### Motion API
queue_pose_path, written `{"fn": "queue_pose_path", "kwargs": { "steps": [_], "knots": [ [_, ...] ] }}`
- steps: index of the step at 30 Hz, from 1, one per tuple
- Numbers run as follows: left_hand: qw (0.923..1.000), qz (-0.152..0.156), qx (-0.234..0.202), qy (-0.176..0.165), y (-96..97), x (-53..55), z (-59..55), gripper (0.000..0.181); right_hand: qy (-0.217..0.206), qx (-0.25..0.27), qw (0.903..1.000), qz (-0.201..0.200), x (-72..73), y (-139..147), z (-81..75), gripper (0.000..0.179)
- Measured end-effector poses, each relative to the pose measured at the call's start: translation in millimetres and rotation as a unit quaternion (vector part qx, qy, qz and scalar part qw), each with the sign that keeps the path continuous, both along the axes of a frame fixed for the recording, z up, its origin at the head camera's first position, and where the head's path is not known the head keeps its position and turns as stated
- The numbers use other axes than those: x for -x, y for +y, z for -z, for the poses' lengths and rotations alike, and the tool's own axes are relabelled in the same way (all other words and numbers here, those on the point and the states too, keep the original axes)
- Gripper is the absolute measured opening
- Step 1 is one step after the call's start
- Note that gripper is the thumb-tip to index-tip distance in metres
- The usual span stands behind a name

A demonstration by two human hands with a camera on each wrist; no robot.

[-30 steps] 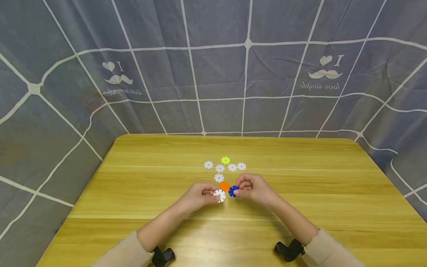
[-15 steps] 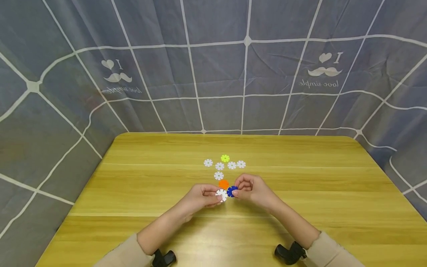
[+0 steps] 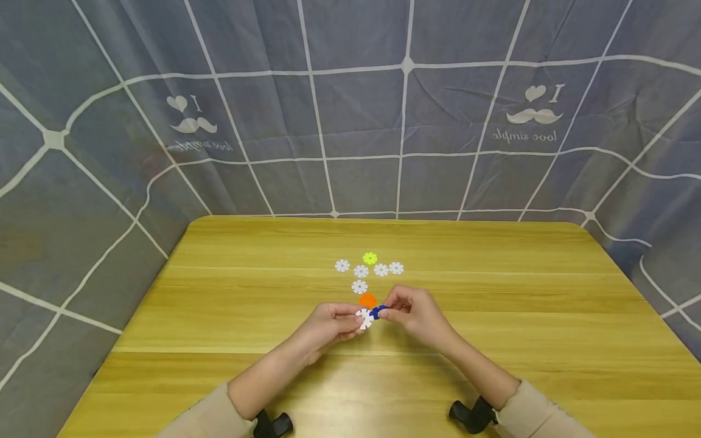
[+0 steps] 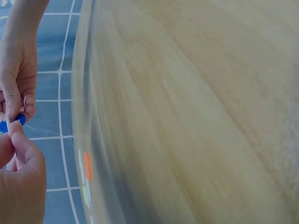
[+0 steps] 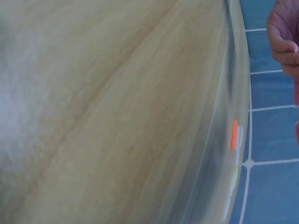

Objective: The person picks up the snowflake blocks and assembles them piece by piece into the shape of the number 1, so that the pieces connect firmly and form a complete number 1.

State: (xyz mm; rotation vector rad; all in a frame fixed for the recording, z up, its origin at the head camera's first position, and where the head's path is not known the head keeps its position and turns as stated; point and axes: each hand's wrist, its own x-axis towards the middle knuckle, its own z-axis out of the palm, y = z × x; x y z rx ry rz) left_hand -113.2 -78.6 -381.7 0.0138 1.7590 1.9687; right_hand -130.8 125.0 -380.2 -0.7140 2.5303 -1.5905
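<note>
My left hand (image 3: 327,325) pinches a white notched plastic disc (image 3: 364,319) between thumb and fingers above the table. Across from it, my right hand (image 3: 417,311) pinches a blue notched disc (image 3: 377,312), now tilted nearly edge-on. The two discs meet at their rims; whether their slots interlock I cannot tell. In the left wrist view the blue disc (image 4: 19,119) shows between both sets of fingertips. Just beyond the hands an orange disc (image 3: 367,300) lies on the table.
Beyond the orange disc, several white discs (image 3: 359,286) and one yellow-green disc (image 3: 370,258) lie flat on the wooden table (image 3: 246,292). A grey curtain (image 3: 356,121) with white lines hangs behind the table. Black wrist mounts (image 3: 472,416) sit by the sleeves.
Both hands have come closer together, bringing the blue disc leftward against the white one. The blue disc has turned from facing me to nearly edge-on.
</note>
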Motion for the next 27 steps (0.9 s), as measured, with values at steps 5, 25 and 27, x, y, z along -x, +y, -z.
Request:
{"fn": "queue_pose_path", "kwargs": {
  "steps": [5, 25, 27],
  "knots": [
    [0.9999, 0.002, 0.003, -0.013, 1.4, -1.5, -2.0, 0.028, 0.021, 0.011, 0.9993, -0.030, 0.0, 0.6, -1.4, 0.008],
    [0.9987, -0.048, -0.007, -0.018, 10.0, -13.4, -9.2, 0.023, 0.094, 0.061, 0.9874, -0.112, 2.8, -1.6, -0.3, 0.009],
    [0.9984, -0.050, -0.011, -0.023, 10.0, -13.2, -9.0, 0.024, 0.082, 0.058, 0.9898, -0.101, 2.8, -1.9, -1.2, 0.009]
  ]
}}
